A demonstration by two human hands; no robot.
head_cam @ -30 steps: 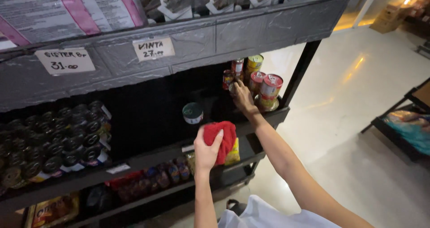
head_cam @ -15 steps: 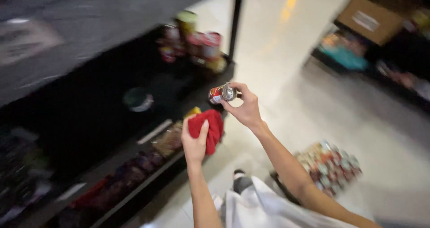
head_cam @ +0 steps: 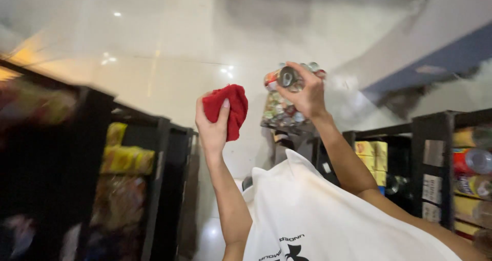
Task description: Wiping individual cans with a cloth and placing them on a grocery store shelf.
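Note:
My left hand (head_cam: 214, 125) grips a bunched red cloth (head_cam: 229, 107), held up in front of me at chest height. Just to its right, my right hand (head_cam: 307, 94) is closed around a small can (head_cam: 285, 77) with a red label, its silver end facing the camera. The two hands are a short way apart and the cloth does not touch the can. A tray of several cans (head_cam: 281, 112) on the floor shows behind my right hand. My white shirt (head_cam: 318, 215) fills the lower middle of the view.
A black shelf rack (head_cam: 128, 163) with yellow packets stands at the left. Another black rack (head_cam: 441, 163) with yellow boxes and cans stands at the right. Pale glossy floor tiles (head_cam: 169, 51) stretch behind the hands. The picture is blurred from head motion.
My right hand has taken a can off the shelf and brought it near the cloth. My head has swung away from the shelf toward the floor and aisle.

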